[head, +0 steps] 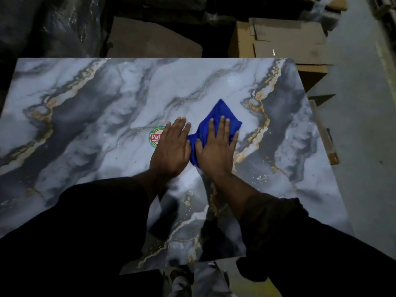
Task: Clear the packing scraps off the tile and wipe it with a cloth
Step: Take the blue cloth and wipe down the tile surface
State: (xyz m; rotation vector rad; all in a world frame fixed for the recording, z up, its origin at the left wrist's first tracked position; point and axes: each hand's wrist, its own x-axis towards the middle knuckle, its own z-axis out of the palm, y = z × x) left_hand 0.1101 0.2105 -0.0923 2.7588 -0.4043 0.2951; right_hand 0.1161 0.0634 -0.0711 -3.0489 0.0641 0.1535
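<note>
A large glossy marble-patterned tile (85, 116), grey, white and gold, fills the middle of the view. A crumpled blue cloth (219, 113) lies on it right of centre. My right hand (216, 146) presses flat on the cloth with straight fingers. My left hand (172, 146) lies flat on the bare tile just left of the cloth, its fingers straight. It partly covers a round red and green sticker (155, 137). Small gold specks dot the tile near the hands.
Flattened cardboard boxes (289, 39) are stacked beyond the tile's far right corner. A brown cardboard sheet (150, 39) and dark plastic-wrapped bundles (53, 22) lie behind the far edge. A narrow strip (325, 133) rests on the grey floor (364, 125) at right.
</note>
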